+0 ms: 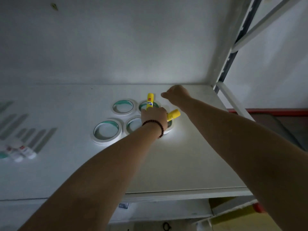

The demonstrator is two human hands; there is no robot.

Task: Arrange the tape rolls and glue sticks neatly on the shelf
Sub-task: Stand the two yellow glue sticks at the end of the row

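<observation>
Both hands are reached deep onto the white shelf (191,155). The left hand (154,118), with a dark bead bracelet at the wrist, is closed over something among the tape rolls; a yellow glue stick (149,101) stands up just beyond its fingers and another yellow glue stick (173,115) pokes out at its right side. Whether it grips one or both I cannot tell for sure, though the tilted one looks held. The right hand (177,95) hovers farther back, beyond the rolls, fingers loosely curled and empty as far as I can see.

Taking the upright stick as the landmark: it sits in or over the rear tape roll (149,105), with another tape roll (123,106) just left of it. Nearer the person lie the front-left tape roll (107,131) and a middle roll (133,125), partly under the hand; a further roll shows at the wrist's right edge. They lie flat in two tidy rows, touching or nearly so.

I'd judge the rolls largely arranged and the glue sticks only now being set. Well off to the left of the landmark, a blurred cluster of white sticks (21,152) lies loose, probably yet to be sorted.
</observation>
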